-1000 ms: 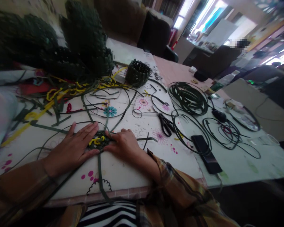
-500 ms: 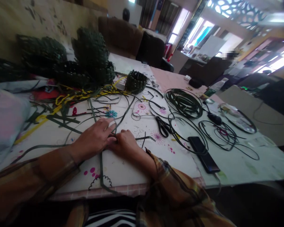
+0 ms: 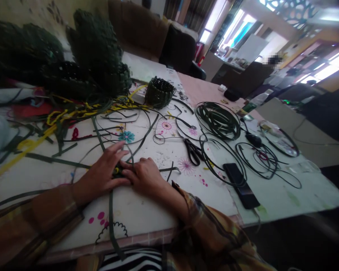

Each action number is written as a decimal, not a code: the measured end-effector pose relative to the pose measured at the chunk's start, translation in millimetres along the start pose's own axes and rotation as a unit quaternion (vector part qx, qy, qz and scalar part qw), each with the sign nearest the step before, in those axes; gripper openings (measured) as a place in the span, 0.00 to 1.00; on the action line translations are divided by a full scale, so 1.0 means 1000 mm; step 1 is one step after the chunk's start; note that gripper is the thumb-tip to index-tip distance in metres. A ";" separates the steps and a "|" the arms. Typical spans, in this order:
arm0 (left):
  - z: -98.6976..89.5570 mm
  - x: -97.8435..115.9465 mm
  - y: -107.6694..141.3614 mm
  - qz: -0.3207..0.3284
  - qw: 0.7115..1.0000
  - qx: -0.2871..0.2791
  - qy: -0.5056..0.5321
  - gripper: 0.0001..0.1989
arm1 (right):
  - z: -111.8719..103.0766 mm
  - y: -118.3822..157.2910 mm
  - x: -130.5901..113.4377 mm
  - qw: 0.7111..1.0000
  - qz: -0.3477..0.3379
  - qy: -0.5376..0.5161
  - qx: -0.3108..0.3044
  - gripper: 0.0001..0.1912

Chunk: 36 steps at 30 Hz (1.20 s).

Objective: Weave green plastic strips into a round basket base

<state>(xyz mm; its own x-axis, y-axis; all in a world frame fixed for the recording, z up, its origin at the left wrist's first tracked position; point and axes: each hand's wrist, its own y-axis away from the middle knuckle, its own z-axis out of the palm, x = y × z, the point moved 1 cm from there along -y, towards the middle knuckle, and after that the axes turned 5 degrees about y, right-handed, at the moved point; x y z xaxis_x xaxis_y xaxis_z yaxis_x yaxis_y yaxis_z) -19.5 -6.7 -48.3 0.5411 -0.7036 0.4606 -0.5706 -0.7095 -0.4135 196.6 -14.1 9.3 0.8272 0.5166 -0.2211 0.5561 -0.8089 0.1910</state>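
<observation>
Dark green flat strips cross under my hands on the flowered white cloth. My left hand lies over the crossing with its fingers spread and the thumb stretched toward the other hand. Against it, from the right, my right hand has its fingers bent together on the strips at the crossing. A small dark woven piece shows between the hands, partly hidden by the fingers. Black scissors lie to the right of my right hand.
A small woven basket stands behind the hands. Larger woven baskets are at the back left, near yellow cord. Strip coils and a phone lie to the right.
My left hand has shifted a little left and down and its fingers have spread, uncovering a bit of the woven piece. The view has shifted slightly.
</observation>
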 end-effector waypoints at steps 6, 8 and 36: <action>-0.001 -0.015 0.019 -0.073 0.996 0.046 -0.011 0.36 | -0.008 -0.002 0.003 0.999 0.015 -0.041 -0.010 0.27; 0.000 -0.015 0.019 -0.081 0.996 0.036 -0.004 0.35 | -0.011 -0.003 0.006 0.995 0.032 -0.091 -0.018 0.27; -0.005 -0.022 0.002 -0.083 0.994 -0.063 0.024 0.40 | -0.003 -0.021 0.005 0.973 0.170 -0.144 0.060 0.12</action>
<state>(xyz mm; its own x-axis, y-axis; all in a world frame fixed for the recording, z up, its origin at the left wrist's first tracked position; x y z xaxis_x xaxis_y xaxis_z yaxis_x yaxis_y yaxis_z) -35.7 7.5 -54.8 0.6054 -0.5723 0.5531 -0.5509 -0.8029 -0.2278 189.4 6.7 7.2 0.8951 0.1272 -0.4273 0.2268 -0.9551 0.1907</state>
